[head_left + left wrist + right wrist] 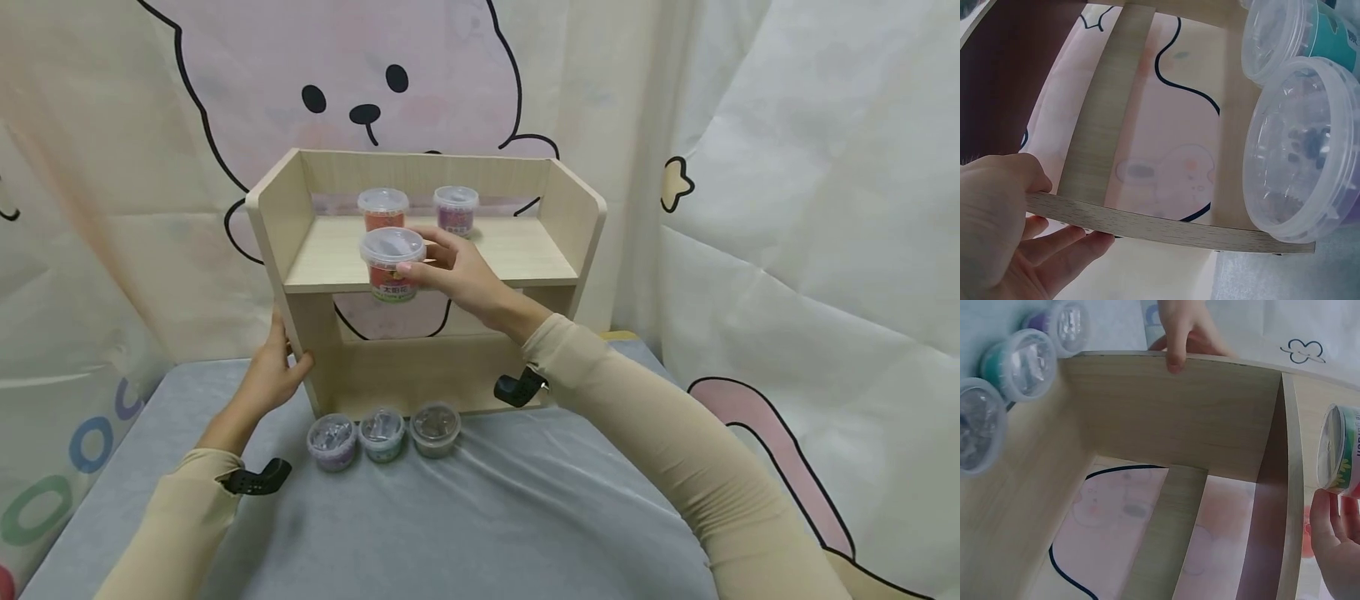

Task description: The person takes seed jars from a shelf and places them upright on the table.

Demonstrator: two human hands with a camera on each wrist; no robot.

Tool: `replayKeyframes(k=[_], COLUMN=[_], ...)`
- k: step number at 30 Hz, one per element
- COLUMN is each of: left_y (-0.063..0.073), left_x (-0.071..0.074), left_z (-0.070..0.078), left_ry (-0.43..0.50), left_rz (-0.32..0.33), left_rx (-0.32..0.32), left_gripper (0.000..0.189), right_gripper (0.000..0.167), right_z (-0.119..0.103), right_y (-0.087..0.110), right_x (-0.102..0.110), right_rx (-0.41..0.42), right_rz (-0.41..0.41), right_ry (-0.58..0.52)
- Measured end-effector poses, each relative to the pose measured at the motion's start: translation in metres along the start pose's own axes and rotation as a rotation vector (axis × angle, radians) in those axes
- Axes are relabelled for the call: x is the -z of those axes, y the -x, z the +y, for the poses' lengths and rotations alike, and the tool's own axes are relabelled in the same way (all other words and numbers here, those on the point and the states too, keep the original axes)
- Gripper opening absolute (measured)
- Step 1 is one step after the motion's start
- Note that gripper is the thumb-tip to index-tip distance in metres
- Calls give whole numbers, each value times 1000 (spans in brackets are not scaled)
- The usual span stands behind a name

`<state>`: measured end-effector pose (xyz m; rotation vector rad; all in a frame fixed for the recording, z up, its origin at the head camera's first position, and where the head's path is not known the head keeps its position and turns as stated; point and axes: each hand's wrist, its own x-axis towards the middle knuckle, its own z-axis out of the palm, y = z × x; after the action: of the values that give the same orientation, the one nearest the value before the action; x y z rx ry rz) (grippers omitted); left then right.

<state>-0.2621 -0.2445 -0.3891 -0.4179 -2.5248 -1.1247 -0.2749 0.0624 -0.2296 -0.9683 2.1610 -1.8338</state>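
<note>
Round, clear-lidded red plastic tub (392,268) held upright before the pale wooden two-tier shelf (517,262).
Its right side is pinched between thumb and fingers of the nearer right hand (471,282); the shelf's left side panel (281,223) is gripped by the left hand (267,375).

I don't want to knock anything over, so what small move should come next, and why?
Probably ease the red tub in over the upper shelf and set it down gently. The right hand holds it in front of that shelf, where an orange tub and a purple tub stand, and the left hand grips the side panel.
</note>
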Motion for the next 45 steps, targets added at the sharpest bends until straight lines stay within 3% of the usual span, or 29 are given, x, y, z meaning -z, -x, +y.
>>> replayKeyframes(k=[9,19,30,35,45], left_y=[-5,-6,-2,0,2], left_x=[5,6,6,4,1], left_z=[3,4,6,5,5], left_ry=[-15,-8,-21,-27,-16], left_rz=[-7,-3,-24,-29,-14], left_rx=[15,20,41,46,32], left_gripper=[98,97,98,99,98], right_gripper=[60,58,64,62,62], right_z=[1,23,70,98,135], right_y=[23,50,86,104,125], right_x=[13,31,47,51,55], right_rx=[-5,-16,-100,-179,-267], right_rz=[-30,-63,-19,-7,17], right_ry=[46,97,79,54,41])
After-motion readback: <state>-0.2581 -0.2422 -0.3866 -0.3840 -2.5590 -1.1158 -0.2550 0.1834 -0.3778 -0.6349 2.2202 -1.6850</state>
